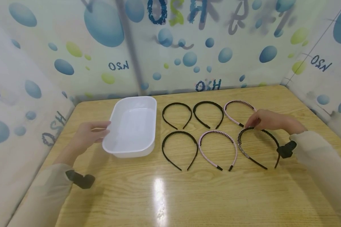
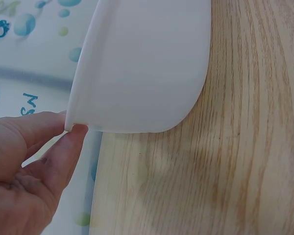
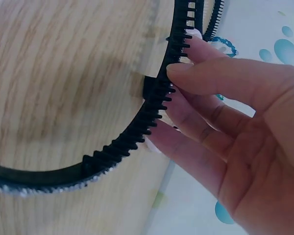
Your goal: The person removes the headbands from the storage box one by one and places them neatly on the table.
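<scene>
My left hand (image 1: 89,135) pinches the left rim of a white plastic tray (image 1: 130,129), thumb and fingers on either side of the edge in the left wrist view. At the right, my right hand (image 1: 268,119) pinches the top of a black headband (image 3: 122,142) with a glittery silver outer face and small inner teeth. Its two ends (image 1: 261,165) point toward me. Just behind that hand lies a pink headband (image 1: 230,116), partly hidden by the fingers. Another pink headband (image 1: 201,146) lies to the left of the glittery one.
Three black headbands lie between the tray and the pink ones: one at the front (image 1: 164,148), two at the back, left (image 1: 163,115) and right (image 1: 196,116). The wooden table (image 1: 201,198) meets a bubble-patterned wall covering (image 1: 170,69) behind and at the sides.
</scene>
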`<state>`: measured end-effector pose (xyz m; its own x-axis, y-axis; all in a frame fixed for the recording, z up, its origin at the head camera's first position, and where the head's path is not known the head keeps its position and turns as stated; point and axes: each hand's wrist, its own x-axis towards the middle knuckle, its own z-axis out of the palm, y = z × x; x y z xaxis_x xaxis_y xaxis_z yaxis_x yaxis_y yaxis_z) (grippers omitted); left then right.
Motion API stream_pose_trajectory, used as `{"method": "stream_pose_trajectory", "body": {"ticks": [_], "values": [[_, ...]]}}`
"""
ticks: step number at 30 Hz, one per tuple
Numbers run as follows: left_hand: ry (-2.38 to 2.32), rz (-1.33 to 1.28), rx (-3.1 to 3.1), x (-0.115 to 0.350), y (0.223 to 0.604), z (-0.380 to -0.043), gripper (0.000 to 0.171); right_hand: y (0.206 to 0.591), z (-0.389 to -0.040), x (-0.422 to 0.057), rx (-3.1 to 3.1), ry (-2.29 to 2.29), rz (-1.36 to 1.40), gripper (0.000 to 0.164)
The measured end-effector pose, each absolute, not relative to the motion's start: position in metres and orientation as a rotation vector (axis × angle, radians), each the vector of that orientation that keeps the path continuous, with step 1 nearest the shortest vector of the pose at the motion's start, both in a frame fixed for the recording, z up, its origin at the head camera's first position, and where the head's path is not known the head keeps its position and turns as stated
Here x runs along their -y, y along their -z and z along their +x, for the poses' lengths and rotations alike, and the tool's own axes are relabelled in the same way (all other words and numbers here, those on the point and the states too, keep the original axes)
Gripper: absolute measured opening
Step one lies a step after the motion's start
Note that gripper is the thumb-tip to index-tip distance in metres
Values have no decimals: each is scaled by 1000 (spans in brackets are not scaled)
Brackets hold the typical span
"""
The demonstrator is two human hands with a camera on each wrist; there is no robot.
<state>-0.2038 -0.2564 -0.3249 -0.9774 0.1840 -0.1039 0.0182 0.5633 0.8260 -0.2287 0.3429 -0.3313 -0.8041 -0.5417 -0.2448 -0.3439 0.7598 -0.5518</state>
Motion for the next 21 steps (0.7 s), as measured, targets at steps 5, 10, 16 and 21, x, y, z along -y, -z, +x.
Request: {"method": "stream_pose_trajectory", "body": {"ticks": [5, 10, 16, 21], "values": [[-1378, 168, -2608, 256, 324, -204, 44, 335, -228, -343, -2589, 696, -686, 27], [-1380, 171, -2604, 256, 323, -203, 45, 337, -226, -343, -2603, 721, -660, 28], [-1382, 158, -2598, 255, 323, -203, 45, 340, -225, -344, -2619, 733, -643, 28], [-1380, 150, -2605, 255, 324, -203, 45, 344, -226, -344, -2617, 736, -688, 26]]}}
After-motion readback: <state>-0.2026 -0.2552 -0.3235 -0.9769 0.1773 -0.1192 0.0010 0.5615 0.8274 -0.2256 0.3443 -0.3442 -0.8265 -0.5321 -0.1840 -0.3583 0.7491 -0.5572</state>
